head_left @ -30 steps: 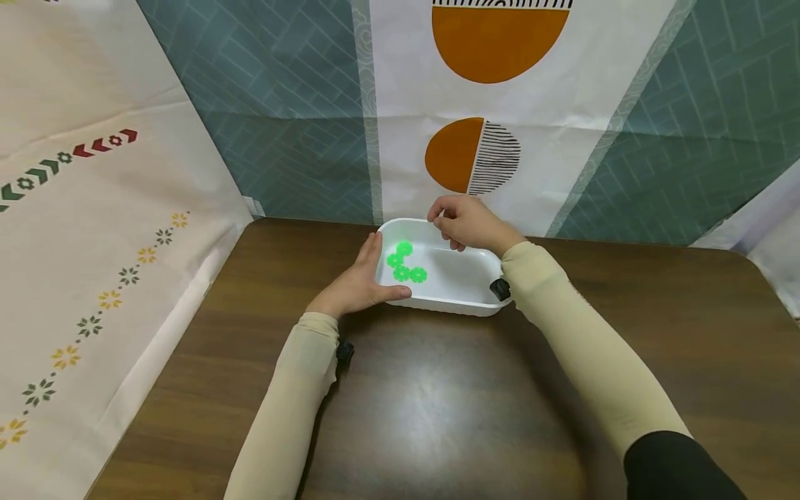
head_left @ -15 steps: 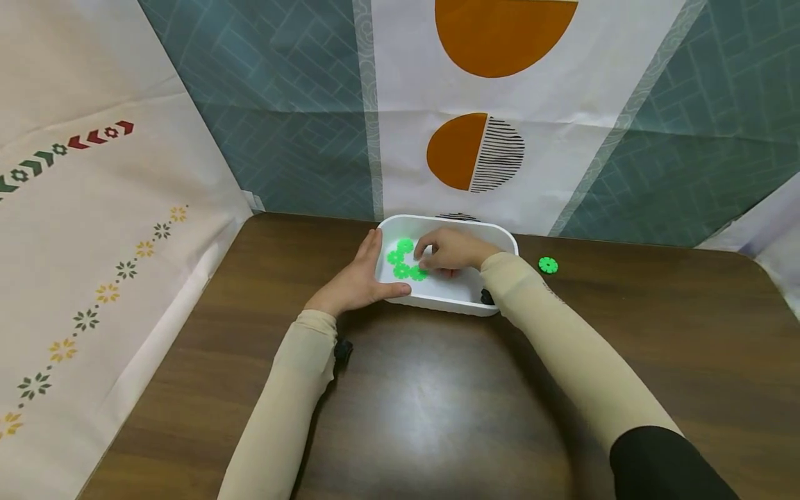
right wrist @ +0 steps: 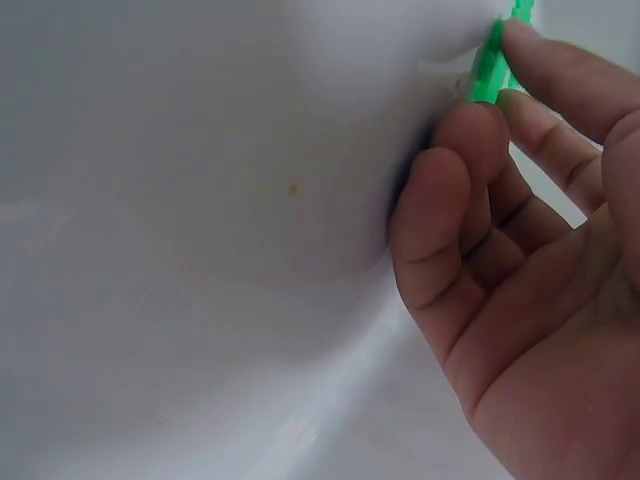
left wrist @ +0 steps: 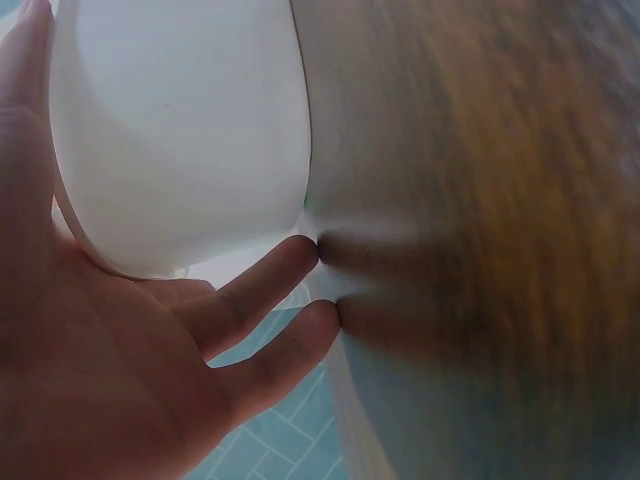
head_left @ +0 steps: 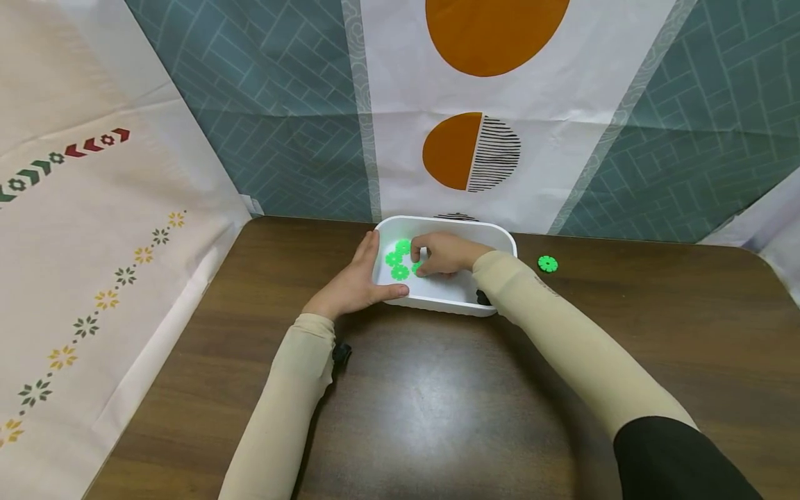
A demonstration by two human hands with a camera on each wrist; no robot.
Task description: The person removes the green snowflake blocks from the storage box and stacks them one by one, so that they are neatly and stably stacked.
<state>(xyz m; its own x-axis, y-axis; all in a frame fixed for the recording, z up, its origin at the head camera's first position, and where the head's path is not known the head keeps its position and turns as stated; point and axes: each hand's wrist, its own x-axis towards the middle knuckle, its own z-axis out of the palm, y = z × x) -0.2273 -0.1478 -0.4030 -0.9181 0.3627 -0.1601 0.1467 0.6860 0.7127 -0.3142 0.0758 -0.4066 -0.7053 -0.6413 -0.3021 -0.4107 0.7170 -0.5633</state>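
Note:
A white tray (head_left: pixel 437 303) stands near the back edge of the table, with several green notched plastic discs (head_left: pixel 400 272) in its left part. My left hand (head_left: pixel 355 281) rests against the tray's left end, fingers straight and thumb along the near rim. In the left wrist view two fingertips (left wrist: pixel 300 252) of it touch the tabletop beside the tray wall (left wrist: pixel 190 130). Reaching inside the tray, my right hand (head_left: pixel 446 253) pinches a green notched disc (right wrist: pixel 487 75) between thumb and forefinger, close to the tray floor. Part of that disc is hidden by the fingers.
Another green disc (head_left: pixel 547 264) lies on the brown wooden table (head_left: pixel 406 403), right of the tray. A patterned cloth backdrop (head_left: pixel 287 139) rises directly behind the tray. White printed cloth (head_left: pixel 94 257) covers the left side.
My right hand has moved from above the tray's back rim down and left to the discs, taking hold of one. The disc outside the tray has come into sight. My left hand stays put.

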